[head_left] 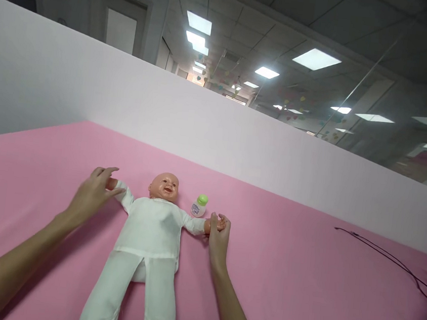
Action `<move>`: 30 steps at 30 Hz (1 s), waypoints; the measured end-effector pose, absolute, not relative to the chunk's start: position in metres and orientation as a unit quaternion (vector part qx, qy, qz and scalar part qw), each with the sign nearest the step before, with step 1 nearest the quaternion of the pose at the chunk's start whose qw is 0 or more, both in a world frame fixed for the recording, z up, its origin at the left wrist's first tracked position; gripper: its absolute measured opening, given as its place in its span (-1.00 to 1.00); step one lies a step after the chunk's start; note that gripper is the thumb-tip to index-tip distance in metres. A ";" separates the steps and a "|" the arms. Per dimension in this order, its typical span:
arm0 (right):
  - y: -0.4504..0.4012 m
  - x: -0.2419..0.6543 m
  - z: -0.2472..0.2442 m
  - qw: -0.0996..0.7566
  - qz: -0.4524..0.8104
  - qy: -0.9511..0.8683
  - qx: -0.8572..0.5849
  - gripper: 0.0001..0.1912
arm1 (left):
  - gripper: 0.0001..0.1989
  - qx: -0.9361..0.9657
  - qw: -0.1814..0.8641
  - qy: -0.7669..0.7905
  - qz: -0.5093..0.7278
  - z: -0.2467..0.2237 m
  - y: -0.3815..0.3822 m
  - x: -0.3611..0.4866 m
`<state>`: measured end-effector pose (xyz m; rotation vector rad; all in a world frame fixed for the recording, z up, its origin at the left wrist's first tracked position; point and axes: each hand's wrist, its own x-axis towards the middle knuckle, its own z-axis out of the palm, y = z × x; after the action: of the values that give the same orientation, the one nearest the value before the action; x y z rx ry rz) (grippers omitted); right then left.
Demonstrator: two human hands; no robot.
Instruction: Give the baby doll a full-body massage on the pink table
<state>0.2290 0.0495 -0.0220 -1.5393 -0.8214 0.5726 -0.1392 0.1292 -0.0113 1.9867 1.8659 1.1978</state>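
A baby doll (150, 230) in white clothes lies on its back with both arms spread. My left hand (94, 190) is at the doll's hand on the left, thumb and fingers apart on either side of it. Most of that small hand is hidden behind mine. On the other side, my right hand (219, 242) is closed around the doll's hand (221, 224), whose little fingers show between my thumb and fingers. Between the doll's head and my right hand stands a small clear bottle (198, 208) with a green cap and a printed label.
The pink surface (281, 279) extends under everything. A white raised wall (220, 130) borders it at the back. A thin black cable (382, 254) lies on the far right. Beyond the wall are a door (120, 28), glass and ceiling lights.
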 end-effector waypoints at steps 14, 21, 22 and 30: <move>0.060 0.212 -0.049 0.648 0.287 -0.483 -0.514 -0.06 | -0.47 0.596 0.396 0.414 0.562 -0.058 0.142 -0.096; 0.069 0.211 -0.047 0.598 0.386 -0.527 -0.464 -0.41 | -0.45 0.586 0.417 0.451 0.529 -0.062 0.148 -0.089; 0.070 0.209 -0.049 0.580 0.398 -0.538 -0.464 -0.42 | -0.46 0.600 0.406 0.457 0.515 -0.064 0.149 -0.087; 0.074 0.204 -0.058 0.519 0.336 -0.571 -0.540 -0.41 | -0.46 0.632 0.390 0.477 0.470 -0.064 0.153 -0.087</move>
<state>0.2045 0.0741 -0.0583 -1.2941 -1.3691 0.8066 -0.0868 0.1527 -0.0643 1.6052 1.2128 1.1947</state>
